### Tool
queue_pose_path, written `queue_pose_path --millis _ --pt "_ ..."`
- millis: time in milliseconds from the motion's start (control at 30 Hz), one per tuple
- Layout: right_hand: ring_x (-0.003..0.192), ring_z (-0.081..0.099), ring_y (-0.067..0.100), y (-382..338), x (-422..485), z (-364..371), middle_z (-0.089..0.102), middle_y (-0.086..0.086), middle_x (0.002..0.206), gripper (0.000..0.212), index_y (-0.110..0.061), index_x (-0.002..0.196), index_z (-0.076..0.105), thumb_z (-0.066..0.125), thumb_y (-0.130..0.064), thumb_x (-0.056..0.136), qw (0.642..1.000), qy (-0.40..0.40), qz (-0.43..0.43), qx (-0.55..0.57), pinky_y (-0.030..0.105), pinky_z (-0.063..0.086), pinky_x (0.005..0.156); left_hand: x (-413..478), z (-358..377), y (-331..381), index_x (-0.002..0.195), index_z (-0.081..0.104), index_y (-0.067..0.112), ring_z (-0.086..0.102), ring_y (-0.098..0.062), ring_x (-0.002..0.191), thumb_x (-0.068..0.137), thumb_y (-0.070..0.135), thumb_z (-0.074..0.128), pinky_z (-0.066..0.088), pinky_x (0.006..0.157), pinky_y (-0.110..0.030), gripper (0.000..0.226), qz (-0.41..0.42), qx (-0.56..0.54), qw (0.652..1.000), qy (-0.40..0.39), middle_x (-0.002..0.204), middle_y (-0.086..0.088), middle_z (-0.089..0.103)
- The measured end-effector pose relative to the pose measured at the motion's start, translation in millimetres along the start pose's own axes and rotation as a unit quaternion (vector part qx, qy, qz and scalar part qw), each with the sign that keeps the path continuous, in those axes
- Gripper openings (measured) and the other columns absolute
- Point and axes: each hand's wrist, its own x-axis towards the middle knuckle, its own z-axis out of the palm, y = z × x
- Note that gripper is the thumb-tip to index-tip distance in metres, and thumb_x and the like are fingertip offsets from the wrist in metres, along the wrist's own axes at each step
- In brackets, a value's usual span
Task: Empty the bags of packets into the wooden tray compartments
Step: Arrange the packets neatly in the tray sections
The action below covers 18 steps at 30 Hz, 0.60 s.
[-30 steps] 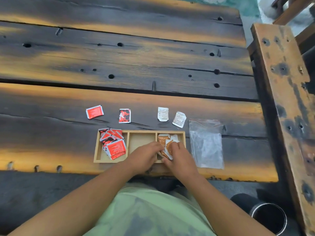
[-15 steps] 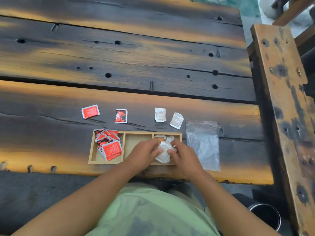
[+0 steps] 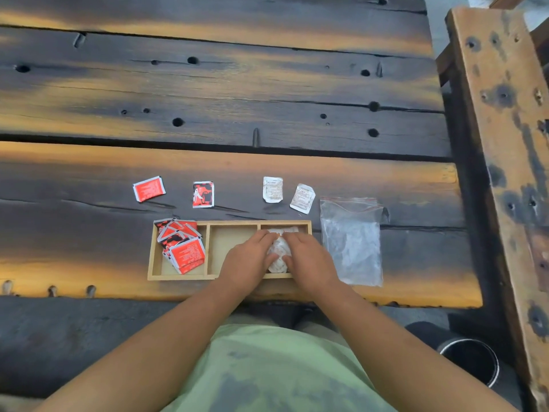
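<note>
A three-compartment wooden tray [image 3: 231,226] lies near the table's front edge. Its left compartment holds several red packets [image 3: 182,245]; the middle one looks bare. Over the right compartment, my left hand [image 3: 248,261] and my right hand [image 3: 309,261] press together on a bunch of white packets [image 3: 278,252], holding it from both sides. An empty clear zip bag [image 3: 352,239] lies flat just right of the tray.
Beyond the tray lie two loose red packets [image 3: 149,188] [image 3: 203,194] and two loose white packets [image 3: 272,189] [image 3: 302,198]. A wooden bench [image 3: 505,114] runs along the right. A dark round bin [image 3: 472,359] stands on the floor at lower right.
Both hands gathered the white packets in the right compartment, lifted them slightly, and now press them back down together. The tray and loose packets stayed put.
</note>
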Motion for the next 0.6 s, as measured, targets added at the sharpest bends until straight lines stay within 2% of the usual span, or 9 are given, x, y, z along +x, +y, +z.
queue_pose_path --millis 100,267,467,600 --pt "0.128 0.046 0.022 1.6 -0.2 -1.3 0.054 0.004 0.139 0.051 -0.020 0.144 0.042 0.059 -0.024 0.097 1.000 -0.003 0.000 0.005 0.035 0.044 0.095 4.6 -3.3 0.0 0.137 0.051 0.025 0.064 -0.028 0.103 0.098 0.036 0.054 0.053 0.077 -0.039 0.040 0.005 0.022 1.000 -0.009 0.135 0.006 0.051" --pt "0.121 0.050 0.021 3.1 3.8 0.3 0.056 -0.001 0.131 0.035 -0.019 0.127 0.052 0.061 -0.026 0.095 1.000 0.015 -0.006 -0.013 0.034 0.046 0.084 7.8 -2.7 2.0 0.132 0.056 0.022 0.064 -0.028 0.101 0.099 0.033 0.054 0.052 0.077 -0.038 0.035 -0.003 0.022 1.000 -0.010 0.131 0.004 0.052" --pt "0.114 0.055 0.021 3.4 9.7 -3.0 0.059 -0.003 0.123 0.031 -0.019 0.120 0.054 0.064 -0.027 0.092 1.000 0.001 0.003 0.001 0.036 0.047 0.082 5.4 -10.6 6.7 0.132 0.056 0.020 0.063 -0.028 0.101 0.098 0.028 0.053 0.050 0.077 -0.038 0.035 -0.004 0.018 1.000 -0.009 0.131 0.001 0.053" --pt "0.113 0.060 0.022 0.7 15.5 -14.5 0.063 -0.001 0.126 0.037 -0.020 0.129 0.053 0.063 -0.024 0.093 0.998 -0.033 0.037 0.040 0.035 0.049 0.085 -4.8 -15.7 0.2 0.126 0.061 0.020 0.063 -0.028 0.104 0.095 0.017 0.052 0.054 0.080 -0.042 0.032 0.024 -0.025 0.999 0.003 0.131 0.003 0.057"
